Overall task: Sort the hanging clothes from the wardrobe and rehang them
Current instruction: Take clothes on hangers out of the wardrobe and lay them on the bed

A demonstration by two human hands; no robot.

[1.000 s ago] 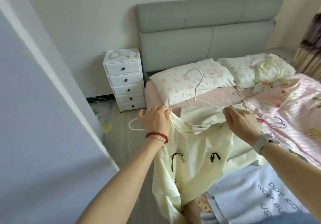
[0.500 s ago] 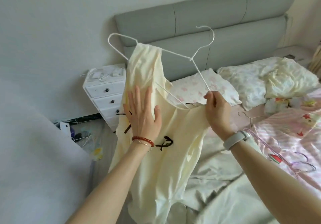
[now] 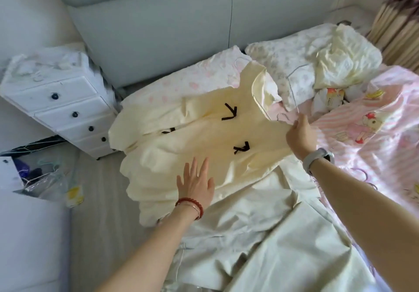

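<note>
Pale yellow fabric fills the head view: a dress [image 3: 204, 137] with small black bows [image 3: 231, 112] lies spread across the near corner of the bed [image 3: 260, 235], its upper part reaching onto a pink-flowered pillow [image 3: 181, 81] and its lower edge hanging toward the floor [image 3: 102, 201]. The left hand [image 3: 196, 185], a red bead bracelet [image 3: 192, 203] at the wrist, rests flat on the lower part of the dress with its fingers [image 3: 199, 167] straight and slightly spread, pointing toward the headboard [image 3: 158, 26]. The right hand [image 3: 300, 136], a grey watch [image 3: 317, 158] on its wrist, is at the dress's right edge; its fingers are curled and appear to pinch the thin wire of a white hanger [image 3: 292, 87] just where the fabric ends, though blur hides the exact grip. The hanger's wire runs up from that hand over a second, grey-patterned pillow [image 3: 283, 56]. A crumpled cream garment [image 3: 347, 58] sits on that pillow. To the right lies a pink striped quilt [image 3: 374, 133] with cartoon prints. White sheeting covers the bed below the dress. A white chest of drawers [image 3: 61, 101] with dark knobs stands beside the bed on the left, and a clear plastic bag [image 3: 47, 178] lies on the floor near it.
</note>
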